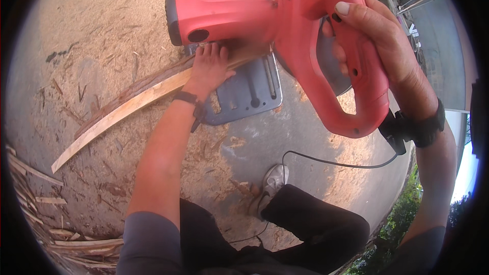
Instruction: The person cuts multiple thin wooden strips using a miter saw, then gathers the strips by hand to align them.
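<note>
My right hand [374, 30] is closed around the handle of a red power saw [295, 35], with my thumb on the front of the grip. The saw's body fills the upper middle of the view. My left hand [209, 71] lies with fingers bent on a long wooden strip [140, 94], part bark and part pale wood, just below the motor housing. The strip crosses the slotted metal base [254, 91]. The blade and the far end of the strip are mostly hidden behind the saw.
The concrete ground [326, 188] is strewn with sawdust and bark scraps. A pile of split wood strips [86, 247] lies at the lower left. A black cable [338, 163] runs near my shoe [275, 180]. Greenery [400, 219] shows at the lower right.
</note>
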`<state>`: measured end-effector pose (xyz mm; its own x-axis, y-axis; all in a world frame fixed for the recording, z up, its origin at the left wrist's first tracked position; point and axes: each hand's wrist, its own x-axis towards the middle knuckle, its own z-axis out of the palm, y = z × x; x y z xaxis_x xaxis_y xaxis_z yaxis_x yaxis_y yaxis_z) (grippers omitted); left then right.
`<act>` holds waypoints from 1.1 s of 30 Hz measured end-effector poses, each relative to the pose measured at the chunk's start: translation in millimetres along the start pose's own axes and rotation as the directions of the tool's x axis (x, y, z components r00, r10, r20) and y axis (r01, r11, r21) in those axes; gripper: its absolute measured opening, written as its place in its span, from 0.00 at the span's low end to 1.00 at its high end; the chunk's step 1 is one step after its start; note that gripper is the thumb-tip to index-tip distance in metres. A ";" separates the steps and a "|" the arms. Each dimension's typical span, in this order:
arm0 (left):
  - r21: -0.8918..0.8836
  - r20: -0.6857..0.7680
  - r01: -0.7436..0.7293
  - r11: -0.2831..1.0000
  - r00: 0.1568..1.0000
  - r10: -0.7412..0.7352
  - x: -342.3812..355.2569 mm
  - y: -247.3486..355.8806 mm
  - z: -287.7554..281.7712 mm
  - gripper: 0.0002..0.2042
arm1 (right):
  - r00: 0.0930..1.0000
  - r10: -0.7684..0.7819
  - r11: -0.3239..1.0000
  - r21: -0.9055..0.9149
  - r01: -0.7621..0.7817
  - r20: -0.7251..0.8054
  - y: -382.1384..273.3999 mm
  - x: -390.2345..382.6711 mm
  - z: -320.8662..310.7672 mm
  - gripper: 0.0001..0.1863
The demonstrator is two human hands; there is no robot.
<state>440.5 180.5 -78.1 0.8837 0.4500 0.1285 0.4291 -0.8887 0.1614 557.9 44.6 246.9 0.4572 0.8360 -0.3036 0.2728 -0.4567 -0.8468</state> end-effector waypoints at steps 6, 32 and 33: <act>0.063 -0.014 -0.028 0.998 0.999 0.029 -5.5 -1.4 8.8 0.38 | 0.993 -0.114 0.992 0.051 0.115 -0.021 50.7 -8.9 19.0 0.25; 0.106 0.132 0.217 0.970 0.964 -0.230 -140.6 -122.9 -31.3 0.43 | 0.976 0.075 0.986 0.132 -0.104 0.206 -70.1 30.1 -9.3 0.18; 0.129 0.122 0.176 0.976 0.974 -0.192 -143.2 -121.2 -27.3 0.42 | 0.971 0.079 0.983 0.143 -0.113 0.224 -71.7 28.6 -9.1 0.18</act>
<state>256.8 226.2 -89.3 0.8009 0.5983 -0.0255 0.5987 -0.7991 0.0538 559.0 98.5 303.0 0.2760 0.8439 -0.4600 0.0956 -0.5004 -0.8605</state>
